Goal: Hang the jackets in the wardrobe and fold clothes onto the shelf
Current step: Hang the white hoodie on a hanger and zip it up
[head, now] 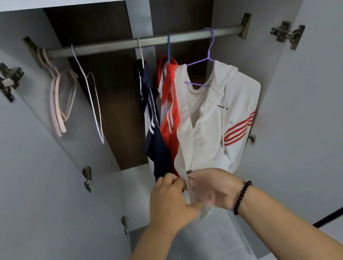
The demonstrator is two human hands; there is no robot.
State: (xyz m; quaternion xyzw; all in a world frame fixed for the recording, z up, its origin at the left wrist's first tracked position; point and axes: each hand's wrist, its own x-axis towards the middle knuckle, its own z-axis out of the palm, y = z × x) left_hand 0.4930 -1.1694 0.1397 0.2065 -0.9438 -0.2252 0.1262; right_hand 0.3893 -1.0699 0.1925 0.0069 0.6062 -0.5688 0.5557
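Observation:
A white hooded jacket (234,105) with red sleeve stripes hangs on a purple hanger (209,59) from the wardrobe rail (114,45). To its left hang a red and white jacket (170,117) on a blue hanger and a navy jacket (152,132) on a pale hanger. My left hand (170,202) pinches the left front edge of the white jacket at its hem. My right hand (213,187), with a dark bead bracelet on its wrist, holds the right front edge there. The two hands meet at the jacket's bottom opening.
Several pink hangers (58,100) and a white hanger (93,96) hang bare at the rail's left end. Both wardrobe doors stand open, the left door (23,189) and the right door (314,113). The wardrobe floor (135,198) lies below the jackets.

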